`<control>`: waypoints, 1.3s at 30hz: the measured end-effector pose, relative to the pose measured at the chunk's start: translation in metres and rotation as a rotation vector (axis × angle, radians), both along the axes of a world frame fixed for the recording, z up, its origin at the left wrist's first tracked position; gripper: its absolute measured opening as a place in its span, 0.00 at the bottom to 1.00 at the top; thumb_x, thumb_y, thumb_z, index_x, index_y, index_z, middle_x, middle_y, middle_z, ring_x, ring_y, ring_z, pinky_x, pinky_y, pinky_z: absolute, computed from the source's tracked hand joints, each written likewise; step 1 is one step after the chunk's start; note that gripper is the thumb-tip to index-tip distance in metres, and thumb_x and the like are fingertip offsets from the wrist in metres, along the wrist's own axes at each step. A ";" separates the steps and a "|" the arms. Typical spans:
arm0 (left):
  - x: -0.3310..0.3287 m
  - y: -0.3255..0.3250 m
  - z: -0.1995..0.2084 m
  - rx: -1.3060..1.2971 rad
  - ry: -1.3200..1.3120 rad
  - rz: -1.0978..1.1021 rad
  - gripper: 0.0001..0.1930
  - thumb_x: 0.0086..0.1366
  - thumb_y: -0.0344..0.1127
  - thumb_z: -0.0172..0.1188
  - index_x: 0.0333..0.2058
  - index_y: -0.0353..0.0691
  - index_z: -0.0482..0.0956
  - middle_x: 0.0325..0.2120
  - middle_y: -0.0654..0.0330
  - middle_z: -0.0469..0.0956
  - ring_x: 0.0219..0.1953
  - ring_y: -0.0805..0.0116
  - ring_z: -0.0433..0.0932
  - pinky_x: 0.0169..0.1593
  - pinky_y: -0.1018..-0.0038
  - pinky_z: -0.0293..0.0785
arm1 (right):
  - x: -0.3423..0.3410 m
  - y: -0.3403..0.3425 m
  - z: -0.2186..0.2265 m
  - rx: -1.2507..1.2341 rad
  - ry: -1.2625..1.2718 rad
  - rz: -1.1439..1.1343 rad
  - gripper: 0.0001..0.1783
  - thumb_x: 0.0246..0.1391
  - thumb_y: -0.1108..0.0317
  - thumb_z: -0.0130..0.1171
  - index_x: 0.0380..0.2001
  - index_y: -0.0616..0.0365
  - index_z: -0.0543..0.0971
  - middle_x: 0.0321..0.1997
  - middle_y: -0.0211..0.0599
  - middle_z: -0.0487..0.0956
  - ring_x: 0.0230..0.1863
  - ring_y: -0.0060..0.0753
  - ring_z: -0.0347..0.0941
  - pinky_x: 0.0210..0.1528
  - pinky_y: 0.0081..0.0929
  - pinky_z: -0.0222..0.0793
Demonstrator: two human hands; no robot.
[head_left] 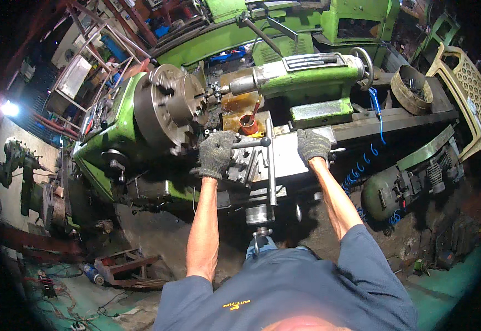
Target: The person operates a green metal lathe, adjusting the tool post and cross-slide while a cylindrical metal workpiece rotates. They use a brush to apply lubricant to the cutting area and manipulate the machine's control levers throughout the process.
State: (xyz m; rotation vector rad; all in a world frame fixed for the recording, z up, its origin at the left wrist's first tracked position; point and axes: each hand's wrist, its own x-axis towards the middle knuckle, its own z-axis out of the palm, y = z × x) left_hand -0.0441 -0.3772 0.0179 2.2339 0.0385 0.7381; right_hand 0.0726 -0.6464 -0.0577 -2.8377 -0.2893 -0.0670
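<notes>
Covering part of pale plate (289, 159) — right hand (313, 146); left hand (216, 154) at lever (251, 144) — cannot tell either grip.

Yellow lettering (236, 304) on dark shirt (301, 278).

Lathe (329, 83), seen from above. The gloved left hand (216, 153) is at a ball-ended lever (251, 144); the gloved right hand (313, 147) is at a pale plate (287, 160). Beyond the lever stands a red cup (247, 127); farther back, chuck (184, 102) at left, green tailstock (301, 84) at right.
</notes>
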 end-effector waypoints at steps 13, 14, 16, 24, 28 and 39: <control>0.000 0.007 0.000 0.030 0.049 0.012 0.13 0.67 0.38 0.56 0.35 0.37 0.86 0.30 0.52 0.84 0.31 0.55 0.83 0.38 0.62 0.76 | -0.005 0.003 0.014 -0.139 0.059 0.037 0.19 0.68 0.56 0.39 0.43 0.47 0.80 0.41 0.39 0.84 0.42 0.49 0.83 0.38 0.50 0.76; -0.001 0.007 0.001 0.013 0.076 0.013 0.13 0.67 0.38 0.56 0.35 0.37 0.86 0.30 0.52 0.84 0.32 0.56 0.83 0.38 0.62 0.76 | -0.005 0.003 0.012 -0.117 0.037 0.024 0.20 0.69 0.55 0.39 0.41 0.47 0.81 0.41 0.39 0.84 0.41 0.49 0.83 0.38 0.51 0.76; -0.001 0.007 0.003 -0.020 0.132 0.012 0.13 0.67 0.37 0.56 0.36 0.37 0.86 0.30 0.52 0.84 0.33 0.56 0.83 0.39 0.62 0.77 | -0.004 0.003 0.007 -0.073 -0.003 -0.004 0.21 0.69 0.53 0.39 0.39 0.48 0.82 0.39 0.40 0.84 0.40 0.50 0.83 0.39 0.52 0.75; 0.001 0.010 0.000 -0.026 0.160 0.007 0.12 0.68 0.36 0.55 0.35 0.37 0.86 0.28 0.53 0.84 0.31 0.59 0.83 0.38 0.64 0.76 | 0.004 0.002 -0.010 0.035 0.007 -0.033 0.30 0.69 0.45 0.37 0.36 0.54 0.83 0.37 0.49 0.84 0.40 0.59 0.81 0.45 0.54 0.73; 0.002 0.012 -0.004 -0.015 0.113 0.002 0.12 0.68 0.36 0.56 0.35 0.36 0.85 0.28 0.53 0.83 0.31 0.61 0.83 0.37 0.64 0.76 | 0.006 0.003 -0.013 0.038 0.013 -0.054 0.30 0.69 0.45 0.37 0.36 0.54 0.83 0.37 0.51 0.84 0.40 0.60 0.80 0.46 0.54 0.73; 0.002 0.013 -0.002 0.061 0.106 0.000 0.11 0.66 0.35 0.56 0.35 0.37 0.86 0.30 0.52 0.84 0.33 0.57 0.83 0.39 0.64 0.77 | 0.003 0.005 -0.006 0.003 0.001 -0.065 0.28 0.69 0.48 0.37 0.34 0.53 0.84 0.35 0.46 0.85 0.39 0.56 0.82 0.43 0.54 0.74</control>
